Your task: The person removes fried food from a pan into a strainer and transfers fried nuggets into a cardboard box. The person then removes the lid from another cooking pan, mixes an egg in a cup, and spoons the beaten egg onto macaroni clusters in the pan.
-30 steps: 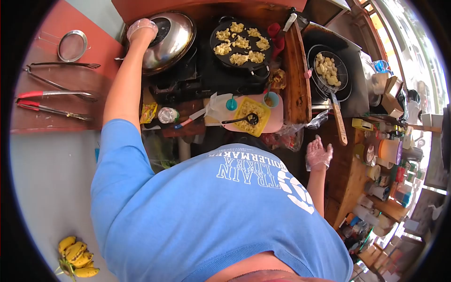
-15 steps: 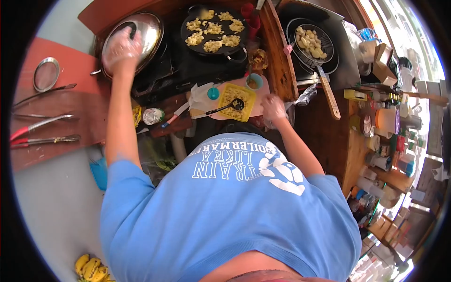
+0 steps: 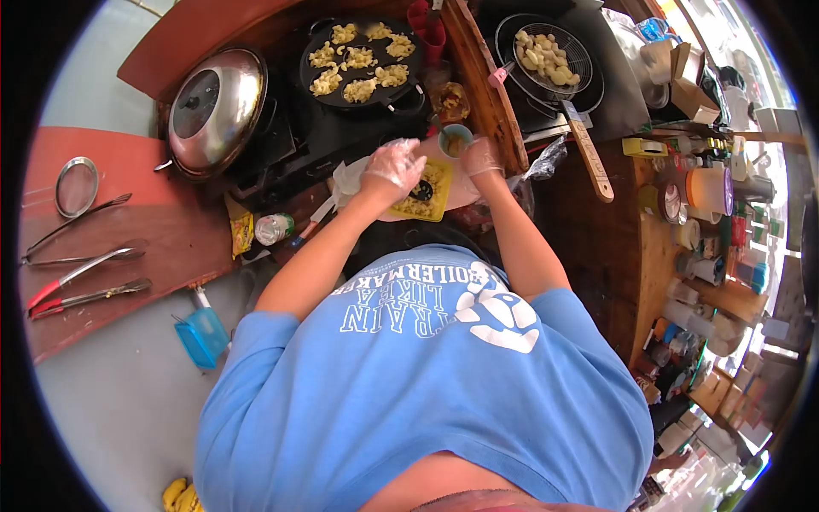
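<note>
My left hand (image 3: 394,165), in a clear plastic glove, hovers over the left side of a yellow tray (image 3: 440,201) of chopped pale food. Its fingers are apart with nothing between them. A black ladle (image 3: 423,189) lies in the tray, its handle mostly hidden by that hand. My right hand (image 3: 483,157), also gloved, is closed at the right side of a light blue cup (image 3: 455,140) with brownish liquid; its fingertips are partly hidden. Behind them, a black round pan (image 3: 339,94) holds several clumps of yellowish food in its hollows.
A domed metal lid (image 3: 235,90) covers a pan at left. Right of a wooden divider (image 3: 486,90), a strainer (image 3: 582,60) with pale pieces rests over a wok (image 3: 509,34). Tongs (image 3: 90,297) and a small sieve (image 3: 77,186) lie on the red-brown surface at left.
My left hand has left the lid's knob and swung right to the yellow tray. My right hand has moved from the board's edge up to the cup. The view has shifted slightly.
</note>
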### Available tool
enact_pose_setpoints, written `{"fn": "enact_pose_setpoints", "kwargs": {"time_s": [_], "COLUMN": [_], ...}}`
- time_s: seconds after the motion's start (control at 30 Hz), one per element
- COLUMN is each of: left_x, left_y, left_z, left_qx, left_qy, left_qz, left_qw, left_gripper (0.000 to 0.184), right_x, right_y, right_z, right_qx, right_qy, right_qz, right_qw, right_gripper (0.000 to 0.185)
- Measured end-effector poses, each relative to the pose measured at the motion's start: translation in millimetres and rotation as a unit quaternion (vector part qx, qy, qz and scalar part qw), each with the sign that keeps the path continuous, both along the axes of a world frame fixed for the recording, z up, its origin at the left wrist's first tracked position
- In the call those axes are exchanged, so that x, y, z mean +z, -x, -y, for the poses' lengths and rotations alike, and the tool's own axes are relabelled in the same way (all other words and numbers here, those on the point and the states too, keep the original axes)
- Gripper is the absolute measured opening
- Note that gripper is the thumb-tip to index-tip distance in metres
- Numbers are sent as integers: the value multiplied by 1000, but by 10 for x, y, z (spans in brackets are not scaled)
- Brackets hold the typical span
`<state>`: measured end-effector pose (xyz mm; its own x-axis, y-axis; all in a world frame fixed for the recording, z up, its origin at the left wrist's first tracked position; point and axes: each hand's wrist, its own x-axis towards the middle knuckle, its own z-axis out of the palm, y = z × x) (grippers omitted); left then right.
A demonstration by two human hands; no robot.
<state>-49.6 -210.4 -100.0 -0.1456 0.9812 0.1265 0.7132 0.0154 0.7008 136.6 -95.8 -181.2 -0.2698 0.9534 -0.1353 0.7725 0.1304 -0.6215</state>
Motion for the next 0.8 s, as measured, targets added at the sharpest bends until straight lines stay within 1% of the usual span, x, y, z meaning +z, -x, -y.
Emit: {"fn": "enact_pose_setpoints", "kwargs": {"time_s": [0.03,0.07,0.1,0.13,0.17,0.2,0.23,0.27,0.3,0.33,0.37,0.4,0.43,0.5,0.53,0.57,0.6,0.63,0.7,0.73,0.77,0.8], "left_x": [-85,-129,-23,181,308,286,267,458,580,547,648,813,939,1068,1143,1240,1406,1432,1507,1565,1571,1569], "left_y": [-52,-107,-162,-205,-245,-235,-218,-225,-218,-182,-228,-297,-365,-487,-579,-676,-784,-812,-829,-834,-840,-844], "left_z": [-113,-181,-227,-289,-330,-342,-311,-261,-223,-205,-167,-94,-40,5,39,85,143,151,191,254,278,295], "left_qx": [20,41,45,38,32,10,15,17,20,-7,1,42,81,79,83,88,127,133,173,144,149,76], "left_qy": [15,29,27,90,152,67,63,61,60,8,6,17,27,28,29,30,-6,-9,-175,-135,-136,-166], "left_qz": [-13,-27,-27,-28,-28,-15,-16,-40,-65,-146,-150,-61,30,45,93,141,144,143,77,51,49,-21], "left_qw": [1000,998,998,995,987,998,998,997,996,989,989,997,996,995,992,986,981,981,966,979,978,983], "left_gripper": [26,31,31,32,33,33,33,31,29,25,25,23,22,21,23,26,27,27,21,14,14,13], "right_x": [40,181,428,651,819,967,1053,1084,1311,1560,1727,1692,1639,1652,1668,1664,1648,1637,1676,1659,1638,1614], "right_y": [-13,-18,-14,-16,-27,-45,-84,-153,-206,-278,-336,-398,-393,-328,-367,-395,-412,-430,-457,-460,-457,-446], "right_z": [13,58,132,194,235,266,278,252,269,289,289,258,246,268,247,235,224,215,202,199,183,164], "right_qx": [5,8,19,31,36,60,84,129,136,199,262,295,301,282,293,299,293,286,306,306,306,316], "right_qy": [-12,-12,-34,-57,-60,-47,-33,-1,-5,-20,-33,-95,-96,-154,-79,-80,-66,-52,-57,-59,-61,-60], "right_qz": [36,36,-1,-38,-38,-88,-137,-157,-159,-211,-261,-178,-180,-246,-281,-282,-288,-295,-304,-309,-314,-326], "right_qw": [999,999,999,997,997,993,986,979,978,957,928,934,932,915,911,908,909,910,900,898,897,889], "right_gripper": [23,23,22,21,21,20,19,28,28,36,45,61,61,65,71,71,72,73,71,71,70,70]}}
